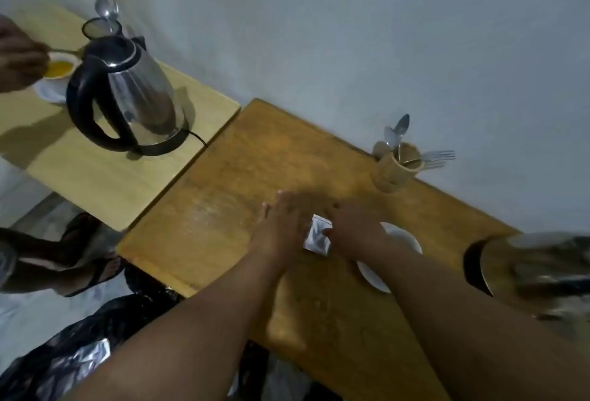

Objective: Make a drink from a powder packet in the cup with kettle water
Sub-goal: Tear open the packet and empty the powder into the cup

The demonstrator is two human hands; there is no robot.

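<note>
A small silver powder packet point(316, 236) lies on the brown wooden table point(242, 177), between my two hands. My right hand point(356, 231) pinches its right edge with the thumb on top. My left hand point(281, 228) is flat with fingers stretched out, touching the packet's left side. A white cup point(404, 239) on a white saucer point(370, 274) stands just behind my right wrist, partly hidden by it. A steel kettle point(539, 268), blurred, sits at the table's right edge.
A wooden holder point(392, 172) with spoons and forks stands by the wall. On a lighter table to the left are a second kettle point(127, 94) and another person's hand point(19, 58) stirring an orange drink. A black bag point(79, 352) lies below.
</note>
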